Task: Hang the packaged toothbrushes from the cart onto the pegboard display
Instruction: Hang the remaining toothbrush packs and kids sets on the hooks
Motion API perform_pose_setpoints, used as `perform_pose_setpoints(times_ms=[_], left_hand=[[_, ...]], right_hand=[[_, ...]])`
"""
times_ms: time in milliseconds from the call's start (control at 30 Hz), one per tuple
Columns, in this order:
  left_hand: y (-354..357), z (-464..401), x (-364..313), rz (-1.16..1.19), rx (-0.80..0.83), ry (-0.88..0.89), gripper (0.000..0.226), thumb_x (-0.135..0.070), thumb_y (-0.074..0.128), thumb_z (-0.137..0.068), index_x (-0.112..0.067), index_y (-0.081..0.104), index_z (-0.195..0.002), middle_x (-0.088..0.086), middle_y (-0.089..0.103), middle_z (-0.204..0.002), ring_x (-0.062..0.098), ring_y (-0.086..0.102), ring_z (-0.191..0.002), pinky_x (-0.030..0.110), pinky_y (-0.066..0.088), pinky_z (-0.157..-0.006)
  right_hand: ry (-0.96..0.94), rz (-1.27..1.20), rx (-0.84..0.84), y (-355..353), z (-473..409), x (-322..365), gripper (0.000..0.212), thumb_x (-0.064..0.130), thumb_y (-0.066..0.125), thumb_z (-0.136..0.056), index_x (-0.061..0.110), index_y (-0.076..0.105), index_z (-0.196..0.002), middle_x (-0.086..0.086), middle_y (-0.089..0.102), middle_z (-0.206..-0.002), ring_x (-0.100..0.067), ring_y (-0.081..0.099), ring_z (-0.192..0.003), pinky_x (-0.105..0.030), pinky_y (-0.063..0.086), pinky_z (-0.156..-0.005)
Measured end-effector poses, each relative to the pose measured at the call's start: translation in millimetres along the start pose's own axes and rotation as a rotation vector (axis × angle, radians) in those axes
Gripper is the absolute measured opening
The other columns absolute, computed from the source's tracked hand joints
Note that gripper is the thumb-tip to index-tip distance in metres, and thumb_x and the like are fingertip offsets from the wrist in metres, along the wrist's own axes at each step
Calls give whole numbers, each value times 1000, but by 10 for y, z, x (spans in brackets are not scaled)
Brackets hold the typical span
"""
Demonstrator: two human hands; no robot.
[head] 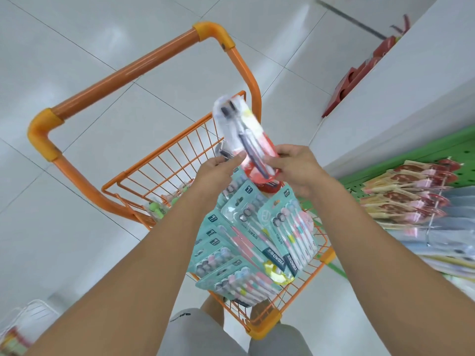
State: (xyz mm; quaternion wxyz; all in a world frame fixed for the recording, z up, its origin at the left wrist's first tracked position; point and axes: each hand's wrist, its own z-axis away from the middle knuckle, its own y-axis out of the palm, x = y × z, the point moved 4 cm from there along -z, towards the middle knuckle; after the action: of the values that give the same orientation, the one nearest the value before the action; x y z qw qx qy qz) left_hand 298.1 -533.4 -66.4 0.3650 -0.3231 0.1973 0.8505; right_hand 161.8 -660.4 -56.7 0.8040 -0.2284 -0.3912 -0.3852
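Observation:
A red-and-clear toothbrush pack (244,129) is held up above the orange wire cart (180,160), blurred by motion. My left hand (218,168) pinches its lower left edge with thumb and fingers. My right hand (295,168) grips its lower right end. Below my hands the cart basket holds several teal toothbrush packs (257,240) lying flat and overlapping. The green pegboard (421,147) stands at the right, with red-topped packs (411,191) hanging in rows from its pegs.
The cart's orange handle (133,70) arches over the pale tiled floor. A white shelf unit (401,80) with red boxes (359,73) rises at the upper right. A white wire rack (28,319) shows at the bottom left. My legs stand just behind the cart.

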Motion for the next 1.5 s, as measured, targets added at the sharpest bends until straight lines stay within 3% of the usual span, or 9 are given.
perform_pose_setpoints(times_ms=[67,233,333,433,600,833,967,1100,1500], left_hand=[[22,-9,-54,119,-16,73,53,-32,84,-79,-14,63,-124,5,75,-112,23,71,-105,44,52,-102],[-356,11,-190,-35,-434,287,42,-22,76,-88,-20,63,-128,-9,71,-102,10,67,-92,29,49,-80],[-505,83,-134,-165,-433,312,41,-25,74,-90,-22,60,-129,-6,69,-105,11,65,-90,27,50,-78],[-561,111,-31,-186,-363,321,33,-20,74,-90,-25,62,-121,-14,67,-92,-2,63,-79,16,47,-67],[-614,217,-39,-71,-356,258,36,-20,71,-93,-22,59,-126,-5,69,-108,11,66,-93,29,53,-84],[218,541,-177,-23,69,257,30,-17,71,-92,-22,65,-121,-1,76,-111,20,72,-104,37,56,-91],[1042,981,68,-145,312,291,30,-6,70,-90,-15,65,-119,-5,78,-100,16,74,-96,36,58,-89],[1800,1451,669,-303,447,280,32,1,73,-86,-11,67,-115,10,77,-106,29,72,-101,45,57,-94],[3646,2840,2863,-456,418,229,16,-14,75,-88,-22,72,-102,-6,79,-91,8,75,-80,21,56,-68]], right_hand=[[21,3,196,180,51,-27,17,3,72,-89,3,72,-106,-18,74,-104,-28,74,-87,-39,63,-81],[-299,973,-116,159,-385,-17,40,31,73,-90,8,64,-122,-14,66,-122,-30,61,-111,-42,50,-95],[-181,1347,92,306,-635,-264,56,26,76,-86,8,50,-131,-15,62,-121,-32,61,-108,-39,50,-81],[-186,1433,52,372,-706,-352,28,13,67,-89,10,58,-115,-13,64,-112,-33,65,-101,-35,47,-71],[-326,1062,-160,4,-210,168,8,11,63,-90,15,57,-85,-7,61,-86,-28,58,-81,-31,35,-66],[-200,-334,-48,-812,1349,-42,37,0,65,-86,4,60,-122,-12,72,-103,-19,71,-77,-31,59,-63],[-143,-424,-154,-1195,1848,-638,55,-12,71,-71,7,62,-121,-12,74,-100,-25,71,-85,-41,58,-79],[-140,-512,-229,-1626,2406,-1143,32,2,63,-93,7,62,-125,-15,73,-115,-31,70,-97,-45,55,-87],[-153,-531,-566,-3790,3983,-3170,24,5,66,-95,6,67,-118,-16,76,-108,-32,73,-96,-42,59,-85]])
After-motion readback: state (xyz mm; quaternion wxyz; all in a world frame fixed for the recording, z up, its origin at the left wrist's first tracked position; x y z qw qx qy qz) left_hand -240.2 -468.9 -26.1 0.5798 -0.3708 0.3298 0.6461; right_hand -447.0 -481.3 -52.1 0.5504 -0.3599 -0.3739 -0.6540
